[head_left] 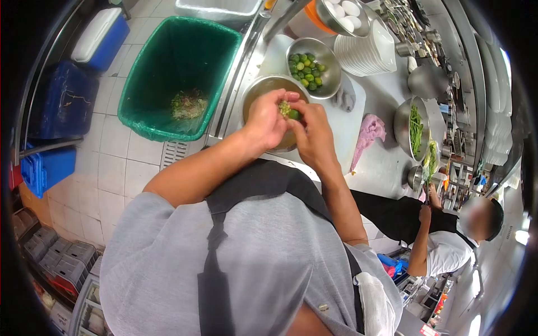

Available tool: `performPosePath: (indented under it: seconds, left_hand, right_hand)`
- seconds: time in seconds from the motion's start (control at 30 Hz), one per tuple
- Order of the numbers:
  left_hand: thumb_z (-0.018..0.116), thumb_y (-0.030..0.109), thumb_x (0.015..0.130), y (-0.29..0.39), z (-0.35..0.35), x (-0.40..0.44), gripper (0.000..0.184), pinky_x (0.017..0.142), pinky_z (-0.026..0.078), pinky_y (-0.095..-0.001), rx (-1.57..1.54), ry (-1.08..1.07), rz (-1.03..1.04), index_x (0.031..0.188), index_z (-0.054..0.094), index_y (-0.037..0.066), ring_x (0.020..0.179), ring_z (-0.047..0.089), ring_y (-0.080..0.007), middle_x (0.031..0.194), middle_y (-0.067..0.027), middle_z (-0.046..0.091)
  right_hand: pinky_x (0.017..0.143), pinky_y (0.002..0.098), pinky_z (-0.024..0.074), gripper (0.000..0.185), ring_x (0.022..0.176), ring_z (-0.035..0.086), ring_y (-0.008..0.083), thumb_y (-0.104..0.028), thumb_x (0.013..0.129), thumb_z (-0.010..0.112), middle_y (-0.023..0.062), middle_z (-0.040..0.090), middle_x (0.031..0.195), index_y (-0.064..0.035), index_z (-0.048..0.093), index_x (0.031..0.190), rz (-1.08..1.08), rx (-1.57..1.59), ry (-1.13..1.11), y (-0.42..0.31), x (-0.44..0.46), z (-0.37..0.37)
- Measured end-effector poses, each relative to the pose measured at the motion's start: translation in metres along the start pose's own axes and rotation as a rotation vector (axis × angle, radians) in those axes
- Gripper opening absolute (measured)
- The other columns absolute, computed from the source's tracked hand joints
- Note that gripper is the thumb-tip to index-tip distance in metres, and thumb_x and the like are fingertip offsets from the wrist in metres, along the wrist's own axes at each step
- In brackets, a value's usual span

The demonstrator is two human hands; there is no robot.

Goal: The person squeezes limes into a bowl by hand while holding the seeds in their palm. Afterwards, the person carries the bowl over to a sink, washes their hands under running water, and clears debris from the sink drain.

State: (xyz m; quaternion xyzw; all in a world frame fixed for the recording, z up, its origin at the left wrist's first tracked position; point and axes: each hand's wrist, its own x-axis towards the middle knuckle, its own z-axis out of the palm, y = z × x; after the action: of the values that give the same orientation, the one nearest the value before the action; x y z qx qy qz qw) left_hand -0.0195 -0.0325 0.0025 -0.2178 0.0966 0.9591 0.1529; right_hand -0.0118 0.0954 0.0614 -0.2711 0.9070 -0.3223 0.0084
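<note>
Over a metal bowl (244, 99) of cloudy, light-brown liquid, both hands are close together. My left hand (263, 120) is curled with a pale yellow-green lime piece (284, 108) at its fingers; its exact shape is hard to make out. Beside it, my right hand (311, 126) has its fingers closed round a green lime (294, 115). The hands partly cover the lime and the bowl. Just beyond them, a second metal bowl (338, 73) holds many small green limes (306, 71).
A green-lined bin (140, 78) with scraps stands left of the counter. On the white board (350, 123) and around it are a pink cloth (370, 134), stacked white plates (364, 53), an egg bowl (328, 14) and a green-bean bowl (400, 126). A co-worker (448, 246) stands at right.
</note>
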Motion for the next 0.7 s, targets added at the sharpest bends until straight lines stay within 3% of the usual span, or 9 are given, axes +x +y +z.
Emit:
performPosePath:
  seconds: [0.1, 0.4, 0.53, 0.63, 0.7]
  left_hand:
    - [0.043, 0.024, 0.098, 0.001, 0.004, -0.005, 0.029, 0.086, 0.05, -0.0392, -0.006, 0.02, -0.009, 0.101, 0.058, -0.001, 0.095, 0.06, -0.0263, 0.099, -0.0134, 0.061]
    - [0.042, 0.023, 0.099, -0.001, -0.009, 0.003, 0.029, 0.086, 0.05, -0.0416, -0.035, -0.007, 0.005, 0.104, 0.058, -0.001, 0.096, 0.06, -0.0252, 0.101, -0.0123, 0.061]
    - [0.041, 0.025, 0.099, 0.002, -0.002, -0.002, 0.027, 0.079, 0.047, -0.0412, -0.003, 0.002, -0.01, 0.099, 0.059, 0.005, 0.091, 0.059, -0.0205, 0.097, -0.0081, 0.061]
    - [0.04, 0.025, 0.1, 0.002, -0.004, 0.0, 0.03, 0.087, 0.049, -0.0408, -0.033, -0.001, -0.019, 0.104, 0.059, 0.002, 0.098, 0.06, -0.0234, 0.103, -0.0106, 0.062]
    - [0.041, 0.026, 0.099, 0.0, -0.004, 0.002, 0.028, 0.083, 0.047, -0.0417, -0.038, 0.001, -0.01, 0.101, 0.059, 0.005, 0.096, 0.059, -0.0213, 0.1, -0.0074, 0.062]
  right_hand:
    - [0.081, 0.0427, 0.048, 0.025, 0.095, 0.056, 0.0389, -0.006, 0.085, 0.062, 0.0193, 0.056, 0.105, -0.0024, 0.058, 0.11, -0.012, -0.055, -0.002, -0.003, 0.0, 0.005]
    - [0.063, 0.039, 0.0471, 0.016, 0.071, 0.06, 0.0304, -0.018, 0.086, 0.067, 0.0136, 0.061, 0.081, -0.0036, 0.064, 0.093, -0.031, -0.123, 0.149, 0.01, 0.015, 0.013]
    - [0.058, 0.0371, 0.0454, 0.022, 0.063, 0.058, 0.028, -0.023, 0.089, 0.067, 0.0135, 0.061, 0.072, -0.0018, 0.066, 0.084, -0.005, -0.101, 0.16, 0.017, 0.021, 0.014]
    - [0.052, 0.0399, 0.042, 0.03, 0.057, 0.054, 0.0292, -0.026, 0.088, 0.067, 0.0108, 0.055, 0.062, -0.0039, 0.058, 0.069, 0.055, -0.062, 0.172, 0.016, 0.025, 0.016]
    - [0.051, 0.0404, 0.0418, 0.031, 0.056, 0.054, 0.0301, -0.025, 0.088, 0.066, 0.0113, 0.054, 0.061, -0.0041, 0.057, 0.067, 0.019, -0.094, 0.178, 0.018, 0.026, 0.018]
